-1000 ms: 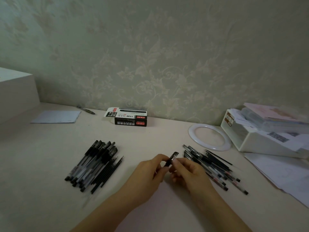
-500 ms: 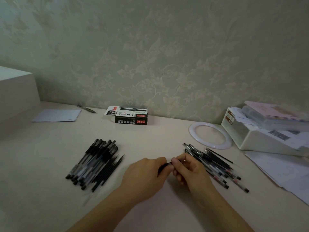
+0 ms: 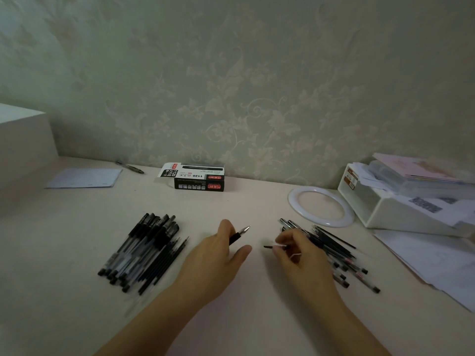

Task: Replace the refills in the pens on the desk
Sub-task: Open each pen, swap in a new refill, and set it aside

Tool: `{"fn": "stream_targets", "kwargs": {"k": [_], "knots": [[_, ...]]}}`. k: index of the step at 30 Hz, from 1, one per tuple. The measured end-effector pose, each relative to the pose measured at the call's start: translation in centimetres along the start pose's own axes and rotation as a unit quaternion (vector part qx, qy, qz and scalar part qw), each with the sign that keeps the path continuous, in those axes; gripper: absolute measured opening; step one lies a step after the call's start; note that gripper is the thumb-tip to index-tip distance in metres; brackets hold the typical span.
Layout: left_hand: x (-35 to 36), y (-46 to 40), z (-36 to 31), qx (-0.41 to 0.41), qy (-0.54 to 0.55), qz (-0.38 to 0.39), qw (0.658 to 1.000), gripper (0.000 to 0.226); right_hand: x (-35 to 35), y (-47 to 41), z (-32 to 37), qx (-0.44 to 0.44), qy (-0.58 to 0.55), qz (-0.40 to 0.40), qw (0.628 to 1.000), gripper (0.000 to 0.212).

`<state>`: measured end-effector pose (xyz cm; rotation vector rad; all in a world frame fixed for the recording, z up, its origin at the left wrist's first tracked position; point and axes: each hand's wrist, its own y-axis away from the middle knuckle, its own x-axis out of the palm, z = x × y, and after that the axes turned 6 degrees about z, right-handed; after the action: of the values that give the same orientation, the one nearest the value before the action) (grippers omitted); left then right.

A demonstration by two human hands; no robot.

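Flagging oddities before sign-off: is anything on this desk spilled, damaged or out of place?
Nothing stands out. The left hand holds a pen; the right hand pinches a thin refill. The pen piles lie loose but on the desk, and one stray pen lies by the wall.

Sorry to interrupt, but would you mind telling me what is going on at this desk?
A person is working through pens on the desk. The left hand holds a black pen, tip pointing away. The right hand pinches a thin refill beside it, apart from the pen. One pile of pens lies to the left, another pile to the right, partly under the right hand. A pen box sits by the wall.
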<state>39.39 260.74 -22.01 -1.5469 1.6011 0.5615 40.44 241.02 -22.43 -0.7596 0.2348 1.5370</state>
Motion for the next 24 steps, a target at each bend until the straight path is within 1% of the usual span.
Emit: {"fn": "stream_targets", "kwargs": {"k": [4,7,10,12,15,17,21,24], "knots": [[0.1,0.19,0.08,0.036,0.0,0.013,0.999,0.012,0.39,0.12,-0.17,0.001,0.022,0.016,1.0,0.018],[-0.01,0.21,-0.06,0.05,-0.013,0.02,0.998,0.008,0.44,0.12,-0.21,0.0,0.044,0.025,0.999,0.018],[-0.12,0.27,-0.13,0.054,-0.011,0.022,0.998,0.006,0.42,0.12,-0.28,-0.021,0.045,0.021,0.999,0.013],[-0.17,0.24,-0.13,0.062,-0.005,0.018,0.998,0.006,0.3,0.05,-0.2,-0.024,0.025,0.008,0.999,0.007],[-0.13,0.2,-0.3,0.087,0.011,0.011,0.996,0.006,0.1,-0.07,0.17,-0.025,0.004,-0.001,1.0,0.009],[-0.03,0.22,-0.53,0.109,0.025,0.013,0.994,0.007,0.19,-0.07,0.55,-0.039,-0.008,0.011,0.999,0.005],[0.03,0.29,-0.83,0.142,0.054,0.02,0.988,0.01,0.23,-0.08,0.65,-0.024,-0.08,0.038,0.996,0.015],[-0.01,0.19,-0.82,0.14,0.047,0.033,0.988,0.016,0.08,-0.21,0.67,-0.003,-0.134,0.051,0.99,0.014]]}}
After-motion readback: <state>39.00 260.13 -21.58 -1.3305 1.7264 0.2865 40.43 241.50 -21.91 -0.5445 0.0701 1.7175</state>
